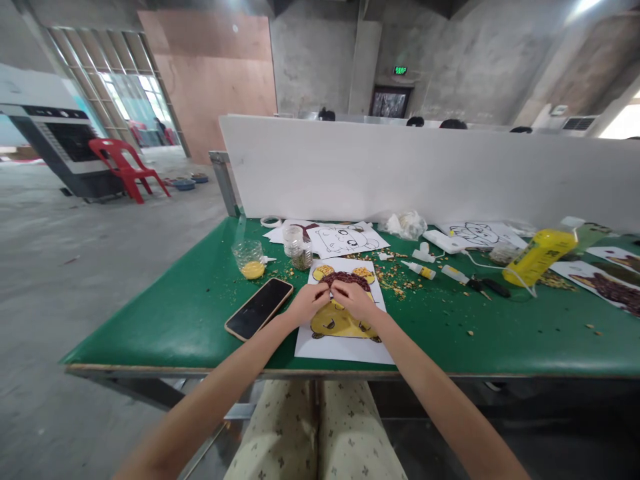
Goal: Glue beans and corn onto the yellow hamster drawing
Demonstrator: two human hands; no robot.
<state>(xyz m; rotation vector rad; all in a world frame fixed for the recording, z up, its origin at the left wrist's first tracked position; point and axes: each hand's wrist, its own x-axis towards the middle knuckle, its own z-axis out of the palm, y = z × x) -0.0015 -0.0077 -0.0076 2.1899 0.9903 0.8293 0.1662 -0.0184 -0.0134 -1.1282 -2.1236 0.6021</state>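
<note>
A white sheet point(345, 347) with a cartoon bear picture lies on the green table point(200, 313) in front of me. The bear's face is filled with yellow grains point(340, 321) and its head top with dark brown seeds point(347, 276). My left hand point(309, 303) and my right hand point(354, 298) rest side by side on the picture, fingertips pinched together at the brown seed area. What the fingers hold is too small to see.
A black phone point(259, 307) lies left of the sheet. Behind it stand a plastic cup of yellow grains point(250, 259) and a small jar point(298, 247). Glue bottles point(421, 269), scattered seeds, other drawings point(345, 239) and a yellow bottle point(539, 255) lie to the right. A white partition point(425, 167) backs the table.
</note>
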